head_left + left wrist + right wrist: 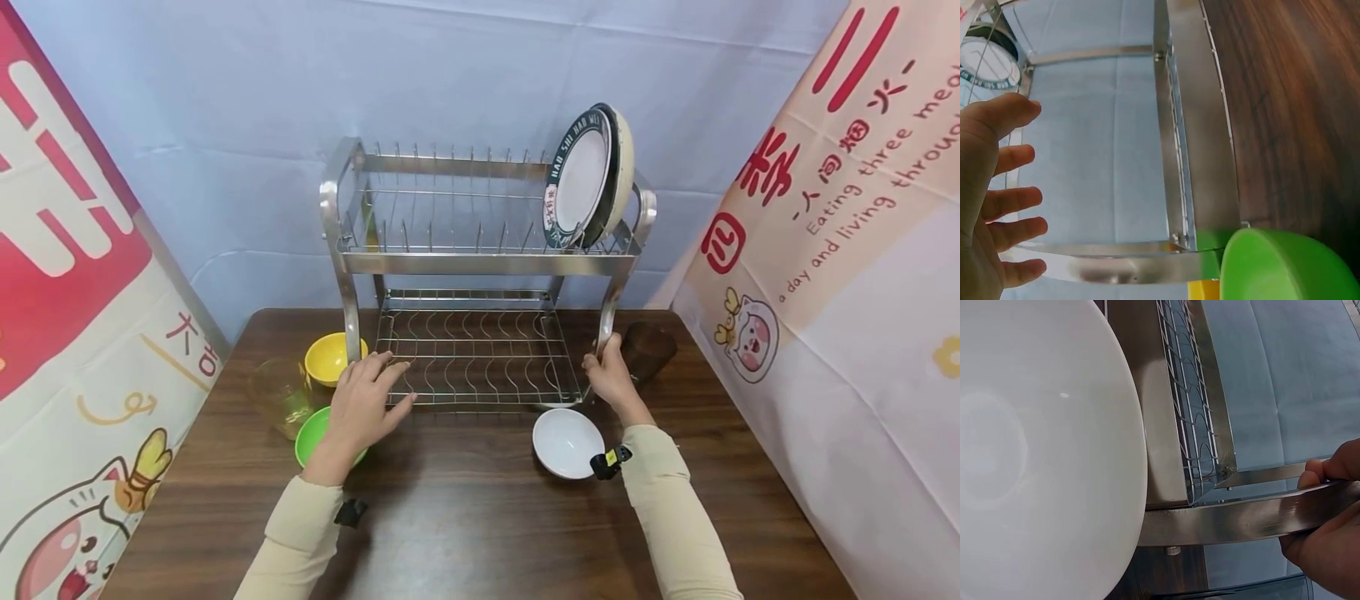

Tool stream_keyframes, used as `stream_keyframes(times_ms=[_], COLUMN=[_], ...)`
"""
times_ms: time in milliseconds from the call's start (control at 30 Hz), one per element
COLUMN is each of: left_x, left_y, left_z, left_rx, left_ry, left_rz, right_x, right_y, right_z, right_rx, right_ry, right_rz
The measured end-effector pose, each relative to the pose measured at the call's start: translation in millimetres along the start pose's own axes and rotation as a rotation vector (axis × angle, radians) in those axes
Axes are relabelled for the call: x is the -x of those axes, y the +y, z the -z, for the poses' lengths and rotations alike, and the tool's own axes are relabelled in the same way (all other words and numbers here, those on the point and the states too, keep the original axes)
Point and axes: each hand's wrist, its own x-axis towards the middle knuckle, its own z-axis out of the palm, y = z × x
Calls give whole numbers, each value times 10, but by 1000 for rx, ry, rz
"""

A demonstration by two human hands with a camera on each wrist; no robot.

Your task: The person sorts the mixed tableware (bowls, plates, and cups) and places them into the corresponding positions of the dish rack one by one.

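Note:
A two-tier metal dish rack [480,265] stands toward the back of the table. My right hand [611,375] grips its right front leg, the thumb and fingers wrapped around the metal bar [1241,520] in the right wrist view. By the left front leg is my left hand [360,408], its fingers spread and nothing held; the left wrist view shows the same straight fingers [1016,197]. Below that palm sits a green bowl [309,437], partly covered by the wrist. A white bowl [567,446] rests in front of the rack, beside my right wrist.
Several plates, one dark-rimmed [581,183] and one cream [622,167], lean upright at the upper tier's right end. A yellow bowl [326,358] and a clear yellowish glass [276,396] stand left of the rack. Right of it is a dark brown glass [652,350]. Printed cloths hang at both sides.

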Motion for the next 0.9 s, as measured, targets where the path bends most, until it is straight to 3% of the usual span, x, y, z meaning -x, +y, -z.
stream_keyframes(times_ms=[600, 767, 900], left_x=[310, 396, 453], left_y=[-91, -152, -213], left_z=[130, 152, 170], left_rx=[-16, -25, -23], left_ry=[-29, 41, 145], left_rz=[106, 114, 136], right_x=[3, 2, 7], right_y=[7, 15, 10], right_z=[-23, -29, -32], right_rx=[-8, -7, -5], right_ry=[26, 32, 29], right_rz=[14, 8, 2])
